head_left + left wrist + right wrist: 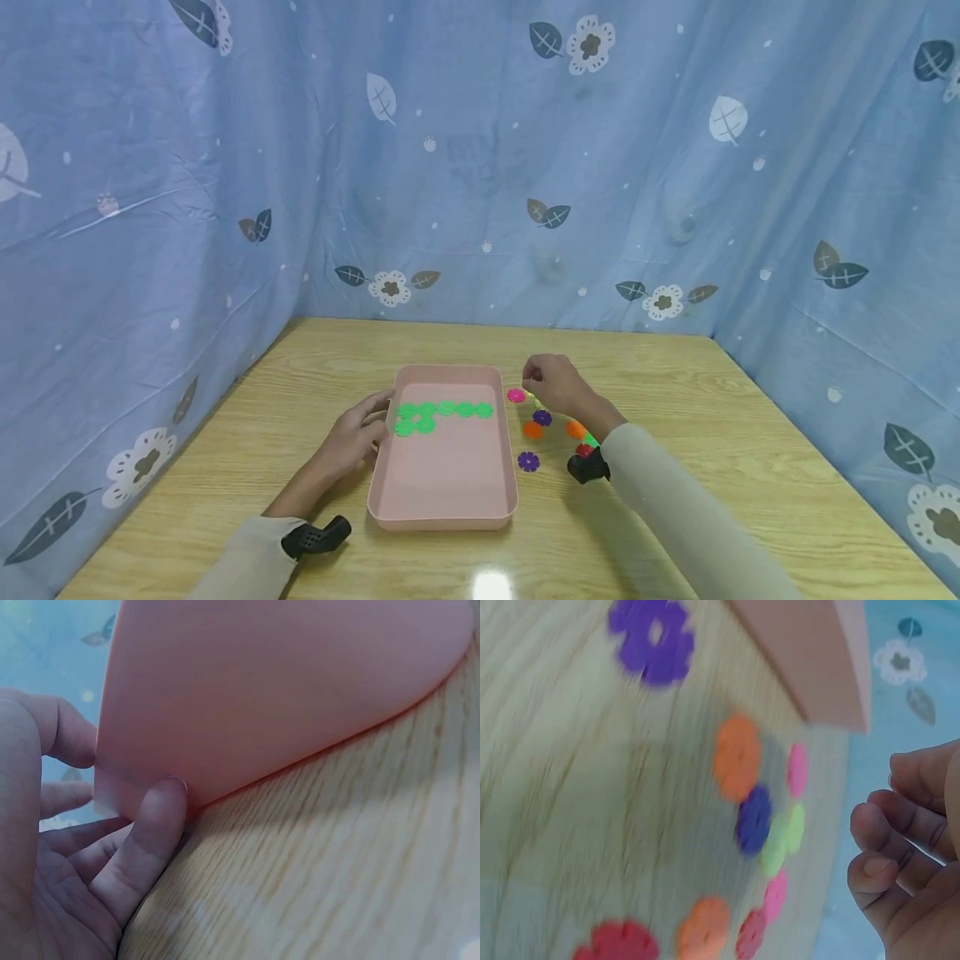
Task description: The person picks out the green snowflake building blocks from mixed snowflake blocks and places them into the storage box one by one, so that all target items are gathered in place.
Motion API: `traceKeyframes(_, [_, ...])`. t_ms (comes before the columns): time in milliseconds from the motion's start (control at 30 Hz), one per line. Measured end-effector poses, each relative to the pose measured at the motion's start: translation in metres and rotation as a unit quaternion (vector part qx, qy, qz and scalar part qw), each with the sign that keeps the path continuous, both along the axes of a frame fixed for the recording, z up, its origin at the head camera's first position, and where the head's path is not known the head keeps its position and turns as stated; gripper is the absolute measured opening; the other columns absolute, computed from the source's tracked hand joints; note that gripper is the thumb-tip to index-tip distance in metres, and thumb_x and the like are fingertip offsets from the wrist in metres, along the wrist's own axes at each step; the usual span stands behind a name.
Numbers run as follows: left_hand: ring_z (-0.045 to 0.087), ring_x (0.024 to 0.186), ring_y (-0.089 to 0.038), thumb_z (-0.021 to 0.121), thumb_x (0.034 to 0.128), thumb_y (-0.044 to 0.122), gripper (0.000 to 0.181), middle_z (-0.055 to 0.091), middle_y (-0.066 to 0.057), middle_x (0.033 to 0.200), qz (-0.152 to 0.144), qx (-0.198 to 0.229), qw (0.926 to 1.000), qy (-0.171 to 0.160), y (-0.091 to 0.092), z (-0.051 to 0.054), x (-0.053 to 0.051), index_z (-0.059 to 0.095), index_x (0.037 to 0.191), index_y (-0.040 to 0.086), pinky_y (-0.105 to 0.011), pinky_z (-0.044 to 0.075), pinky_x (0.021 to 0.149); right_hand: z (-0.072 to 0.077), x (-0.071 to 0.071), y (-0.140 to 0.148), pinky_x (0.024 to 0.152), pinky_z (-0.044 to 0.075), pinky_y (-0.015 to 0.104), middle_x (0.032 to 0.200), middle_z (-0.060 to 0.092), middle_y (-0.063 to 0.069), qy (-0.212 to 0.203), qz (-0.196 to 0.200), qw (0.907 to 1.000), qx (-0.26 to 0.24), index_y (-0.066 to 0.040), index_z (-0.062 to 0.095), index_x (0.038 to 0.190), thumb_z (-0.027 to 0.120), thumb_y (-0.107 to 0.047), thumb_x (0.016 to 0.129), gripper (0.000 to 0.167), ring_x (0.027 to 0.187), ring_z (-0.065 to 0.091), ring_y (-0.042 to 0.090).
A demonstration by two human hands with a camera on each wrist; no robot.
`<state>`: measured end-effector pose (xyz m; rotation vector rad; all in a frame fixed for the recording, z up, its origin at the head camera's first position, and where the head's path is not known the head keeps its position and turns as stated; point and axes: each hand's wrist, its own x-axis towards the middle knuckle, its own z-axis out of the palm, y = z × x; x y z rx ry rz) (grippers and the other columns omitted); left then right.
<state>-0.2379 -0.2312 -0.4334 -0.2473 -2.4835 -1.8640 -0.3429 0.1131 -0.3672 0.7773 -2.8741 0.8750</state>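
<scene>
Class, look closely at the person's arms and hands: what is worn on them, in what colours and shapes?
The left hand and right hand are ungloved. Both the left sleeve and right sleeve are plain, pale cream. A stubby black device sits at each wrist, left and right. No cables show.

The head view looks down and toward twelve o'clock over the table (322,350), well back. The left-wrist view faces the tray (285,690) closely from its eight o'clock; the right-wrist view, near and tipped sideways, crosses the discs (737,757) from four o'clock, sharing them with the head view.
</scene>
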Motion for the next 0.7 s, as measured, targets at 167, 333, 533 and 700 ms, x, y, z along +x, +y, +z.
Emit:
traceKeyframes(167, [0.069, 0.087, -0.029, 0.05, 0.0881, 0.002, 0.072, 0.039, -0.028, 0.154, -0.002, 0.002, 1.0, 0.002, 0.0, -0.001, -0.001, 0.032, 0.158, 0.005, -0.037, 0.057, 0.051, -0.005, -0.007, 0.022, 0.076, 0.054, 0.04, 0.093, 0.067, 0.008, 0.005, -0.017, 0.9997, 0.018, -0.004, 0.068, 0.098, 0.062, -0.009, 0.097, 0.008, 0.077, 0.057, 0.021])
traceKeyframes(333, [0.069, 0.09, -0.028, 0.05, 0.0883, 0.002, 0.071, 0.04, -0.028, 0.153, 0.001, 0.0, 1.0, 0.003, 0.0, -0.001, -0.001, 0.033, 0.158, 0.005, -0.038, 0.058, 0.052, -0.006, -0.012, 0.037, 0.083, 0.055, 0.046, 0.098, 0.069, 0.011, 0.012, -0.028, 0.9991, 0.029, -0.003, 0.07, 0.099, 0.063, -0.009, 0.096, 0.01, 0.082, 0.059, 0.025])
traceKeyframes(533, [0.068, 0.089, -0.028, 0.05, 0.088, 0.003, 0.071, 0.041, -0.027, 0.153, 0.006, -0.008, 0.9999, 0.004, 0.001, 0.0, -0.001, 0.033, 0.157, 0.005, -0.037, 0.057, 0.052, -0.01, -0.015, 0.054, 0.082, 0.054, 0.046, 0.097, 0.068, 0.012, 0.009, -0.039, 0.9986, 0.035, -0.002, 0.07, 0.098, 0.065, -0.01, 0.095, 0.011, 0.085, 0.058, 0.027])
traceKeyframes(700, [0.068, 0.087, -0.028, 0.05, 0.0875, 0.003, 0.072, 0.041, -0.026, 0.153, 0.009, -0.007, 0.9999, 0.002, 0.002, 0.0, 0.0, 0.034, 0.157, 0.006, -0.037, 0.057, 0.052, -0.016, -0.019, 0.071, 0.081, 0.053, 0.045, 0.097, 0.066, 0.011, -0.015, -0.062, 0.9973, 0.036, -0.002, 0.069, 0.097, 0.066, -0.012, 0.093, 0.011, 0.086, 0.057, 0.027])
